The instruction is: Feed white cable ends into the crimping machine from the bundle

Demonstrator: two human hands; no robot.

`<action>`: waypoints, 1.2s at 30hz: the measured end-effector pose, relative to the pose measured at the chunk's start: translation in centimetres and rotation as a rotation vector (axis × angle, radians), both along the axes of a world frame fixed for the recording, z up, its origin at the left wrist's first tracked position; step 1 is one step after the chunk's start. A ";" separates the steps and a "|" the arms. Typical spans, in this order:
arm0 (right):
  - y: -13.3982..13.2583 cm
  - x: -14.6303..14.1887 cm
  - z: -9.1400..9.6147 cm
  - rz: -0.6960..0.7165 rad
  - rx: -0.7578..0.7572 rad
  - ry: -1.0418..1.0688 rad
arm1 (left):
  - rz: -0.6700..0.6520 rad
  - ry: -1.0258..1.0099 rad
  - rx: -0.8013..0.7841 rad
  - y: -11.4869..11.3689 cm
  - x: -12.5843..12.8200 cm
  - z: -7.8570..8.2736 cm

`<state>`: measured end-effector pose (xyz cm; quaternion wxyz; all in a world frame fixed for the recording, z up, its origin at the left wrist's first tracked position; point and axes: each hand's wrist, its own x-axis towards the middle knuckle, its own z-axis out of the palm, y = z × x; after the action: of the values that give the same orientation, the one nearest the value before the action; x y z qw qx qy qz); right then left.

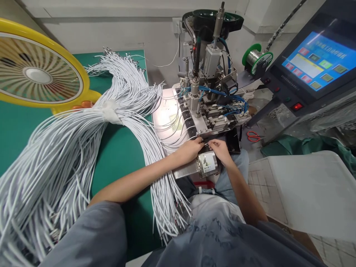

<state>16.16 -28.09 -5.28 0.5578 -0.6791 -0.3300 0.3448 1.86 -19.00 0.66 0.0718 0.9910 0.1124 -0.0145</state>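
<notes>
My left hand (189,151) is closed at the front of a metal machine (205,107), its fingers pinched around a white cable. Close beside it, my right hand (220,149) pinches the small end (206,144) of that cable between thumb and fingertips. Fine detail of this end is too small to make out. Several white cables (178,139) curve from the left into the black slotted edge (187,120) of the machine. Just below both hands sits a shiny cylinder with a white label (208,163).
A big tied bundle of white cables (63,148) covers much of the green table (119,148). A yellow fan (85,79) stands at left. On the right are a touchscreen (319,61), a wire spool (254,59), red-handled scissors (253,136) and a pale bin (317,185).
</notes>
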 end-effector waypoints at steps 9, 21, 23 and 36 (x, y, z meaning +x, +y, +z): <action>0.1 0.3 0.1 0.050 -0.034 0.029 | -0.091 -0.039 0.099 0.2 -0.2 -0.5; 0.4 0.4 0.5 0.045 -0.067 0.077 | -0.127 -0.007 0.139 0.2 -0.2 -0.3; 0.4 0.6 0.5 0.068 -0.080 0.079 | -0.125 -0.017 0.135 0.2 -0.2 -0.4; 0.7 1.4 0.1 0.101 -0.058 -0.144 | -0.025 0.057 0.193 -0.3 -0.8 1.7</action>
<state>17.60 -27.35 -5.21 0.4947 -0.7005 -0.3929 0.3320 1.04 -19.29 2.39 -0.0273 0.9938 0.1030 -0.0324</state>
